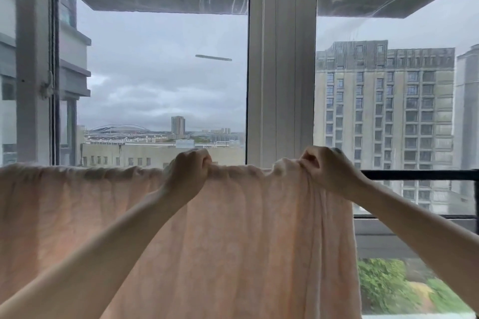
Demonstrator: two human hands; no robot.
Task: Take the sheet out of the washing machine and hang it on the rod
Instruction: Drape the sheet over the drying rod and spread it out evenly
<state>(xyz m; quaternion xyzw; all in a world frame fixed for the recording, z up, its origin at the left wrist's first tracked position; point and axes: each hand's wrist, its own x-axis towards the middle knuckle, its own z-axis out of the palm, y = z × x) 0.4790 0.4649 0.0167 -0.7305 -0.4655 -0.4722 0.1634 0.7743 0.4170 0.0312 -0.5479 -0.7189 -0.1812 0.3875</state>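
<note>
A pale pink sheet [233,235] hangs draped over a black horizontal rod [420,175], covering the rod from the left edge of view to just past the middle. My left hand [189,173] pinches the sheet's bunched top fold at the rod. My right hand [326,168] grips the sheet's top near its right edge. Only the bare right stretch of the rod shows. The washing machine is not in view.
Right behind the rod stands a large window with a white frame [282,72]. An open sash [33,65] is at the left. Outside are a tall apartment block [388,116], low buildings and green shrubs [383,285].
</note>
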